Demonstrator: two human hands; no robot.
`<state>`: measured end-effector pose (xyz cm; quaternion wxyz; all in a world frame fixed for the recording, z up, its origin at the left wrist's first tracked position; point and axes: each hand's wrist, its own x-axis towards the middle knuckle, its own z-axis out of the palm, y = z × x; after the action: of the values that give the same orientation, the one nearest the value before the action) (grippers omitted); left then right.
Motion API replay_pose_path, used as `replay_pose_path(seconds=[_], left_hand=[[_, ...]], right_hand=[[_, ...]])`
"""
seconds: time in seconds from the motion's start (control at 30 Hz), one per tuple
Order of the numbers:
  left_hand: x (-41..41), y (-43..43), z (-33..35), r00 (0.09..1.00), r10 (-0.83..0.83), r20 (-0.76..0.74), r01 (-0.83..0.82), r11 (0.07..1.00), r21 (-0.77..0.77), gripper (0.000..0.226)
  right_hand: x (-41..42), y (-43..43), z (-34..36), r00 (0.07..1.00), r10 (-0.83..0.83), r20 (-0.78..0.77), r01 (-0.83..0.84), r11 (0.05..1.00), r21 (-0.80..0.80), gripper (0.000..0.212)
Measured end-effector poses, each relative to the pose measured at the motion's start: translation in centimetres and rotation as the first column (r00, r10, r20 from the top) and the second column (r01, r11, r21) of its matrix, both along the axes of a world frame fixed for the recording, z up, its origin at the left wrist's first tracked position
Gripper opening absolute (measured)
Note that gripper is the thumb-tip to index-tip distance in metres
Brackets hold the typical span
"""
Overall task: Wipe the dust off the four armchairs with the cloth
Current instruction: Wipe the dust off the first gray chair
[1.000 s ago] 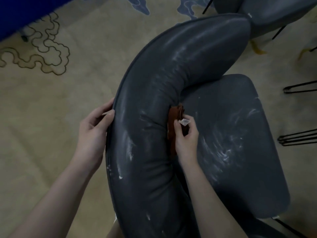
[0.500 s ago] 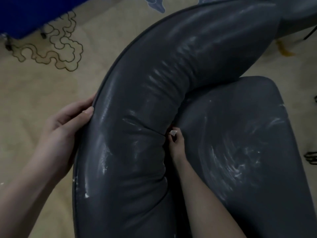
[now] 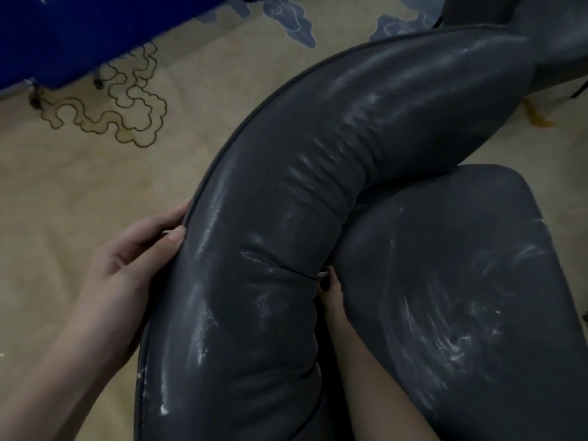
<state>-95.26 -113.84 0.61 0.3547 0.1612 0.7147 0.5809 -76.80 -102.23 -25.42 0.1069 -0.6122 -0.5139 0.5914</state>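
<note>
Two armchairs: near armchair [image 3: 318, 192] center, second armchair [image 3: 560, 43] upper right. Two hands: left hand [image 3: 133, 268] grips the near one's outer edge; right hand [image 3: 334, 300] wedged in the seat gap, grip unclear.

Most of the right hand [image 3: 333, 294] sunk between backrest [image 3: 280, 249] and seat [image 3: 451, 281], fingers [image 3: 327, 279] largely hidden

Indoors, in what looks like a lounge or function room: a padded dark-grey armchair [image 3: 286, 218] stands on a beige carpet [image 3: 79, 202]. Outlined cloud scrolls [image 3: 127, 116] are patterned into it left of the armchair, with blue-grey cloud motifs [image 3: 286, 23] beyond. A second armchair [image 3: 556, 43] in matching grey stands just past its far end, and a blue drape [image 3: 79, 33] hangs far left.
</note>
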Motion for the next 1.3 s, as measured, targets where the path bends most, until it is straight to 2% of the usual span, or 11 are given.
replay_pose_path(seconds=[0.1, 0.23, 0.3, 0.4, 0.47, 0.63, 0.77, 0.9, 1.03, 1.2, 1.3], left_hand=[[-0.1, 0.0, -0.1, 1.000, -0.005, 0.003, 0.005, 1.000, 0.006, 0.038], [0.2, 0.1, 0.3, 1.000, -0.009, 0.013, 0.008, 1.000, 0.014, 0.034], [0.4, 0.2, 0.5, 1.000, -0.005, 0.029, 0.004, 1.000, 0.029, 0.028], [0.5, 0.4, 0.8, 0.999, 0.011, 0.032, -0.012, 1.000, 0.018, 0.028], [0.5, 0.5, 1.1, 0.999, 0.006, 0.032, -0.006, 1.000, 0.020, 0.028], [0.4, 0.4, 1.2, 0.999, -0.024, 0.031, 0.023, 0.999, 0.024, 0.028], [0.5, 0.4, 1.4, 0.999, -0.041, 0.029, 0.040, 0.998, 0.049, 0.028], [0.3, 0.3, 1.5, 0.997, -0.080, 0.025, 0.078, 0.995, 0.058, 0.031], [0.1, 0.1, 1.5, 0.991, -0.132, 0.006, 0.131, 0.990, 0.052, 0.032], [-0.5, -0.4, 2.1, 0.980, -0.198, 0.022, 0.196, 0.979, 0.050, 0.031], [-0.8, -1.1, 2.4, 0.973, -0.221, 0.072, 0.217, 0.975, 0.056, 0.030]], right_hand=[[-0.4, -0.4, 1.3, 0.975, -0.164, -0.148, 0.152, 0.985, -0.087, 0.019], [-0.8, -0.3, 5.4, 0.867, -0.360, -0.345, 0.322, 0.932, -0.165, 0.026], [-0.9, -0.2, 7.4, 0.835, -0.392, -0.386, 0.360, 0.920, -0.154, 0.027], [-0.7, -0.4, 10.0, 0.796, -0.452, -0.403, 0.417, 0.891, -0.177, 0.012], [-0.5, -0.5, 11.7, 0.768, -0.479, -0.426, 0.443, 0.877, -0.187, 0.010], [-0.5, -1.0, 15.8, 0.777, -0.460, -0.430, 0.479, 0.875, -0.070, 0.018], [-0.9, -1.4, 18.9, 0.813, -0.405, -0.419, 0.477, 0.875, 0.079, 0.009], [-1.6, -2.0, 21.6, 0.887, -0.315, -0.338, 0.415, 0.865, 0.283, 0.005], [-2.4, -2.6, 23.7, 0.956, -0.206, -0.207, 0.286, 0.804, 0.521, 0.008], [-3.9, -3.6, 26.7, 0.998, -0.009, -0.058, 0.050, 0.640, 0.767, 0.014], [-4.8, -4.4, 28.1, 0.986, 0.135, 0.102, -0.159, 0.534, 0.831, 0.017]])
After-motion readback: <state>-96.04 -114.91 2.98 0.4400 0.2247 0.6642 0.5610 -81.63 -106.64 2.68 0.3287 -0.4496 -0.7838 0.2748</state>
